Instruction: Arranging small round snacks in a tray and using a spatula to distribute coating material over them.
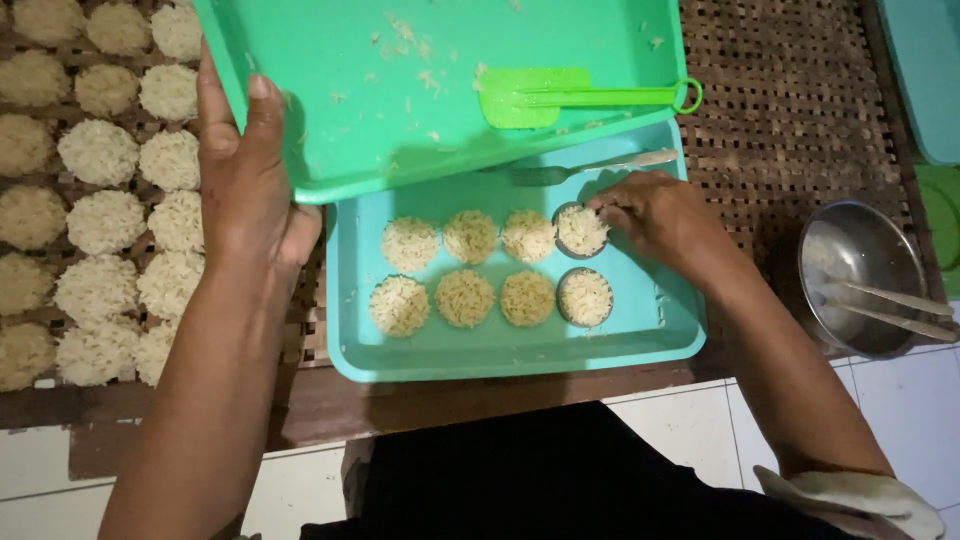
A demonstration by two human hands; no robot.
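My left hand [243, 175] grips the left edge of a green tray [330, 100], tilted over a lower turquoise tray [640, 335]. On the turquoise tray lie several round rice cakes [465, 297] in two rows. Two of them sit inside small round metal moulds [585, 297]. My right hand [655, 212] pinches the upper mould [581, 230] at the right end of the back row. A green spatula [560, 97] rests on the green tray among loose rice grains. A metal fork [580, 168] lies at the turquoise tray's back edge.
Many round rice cakes [100, 210] are laid in rows on a woven bamboo rack [790, 110] at the left. A steel bowl [860, 280] with sticks stands at the right. More turquoise and green trays [925, 70] sit at the far right. White floor tiles lie below.
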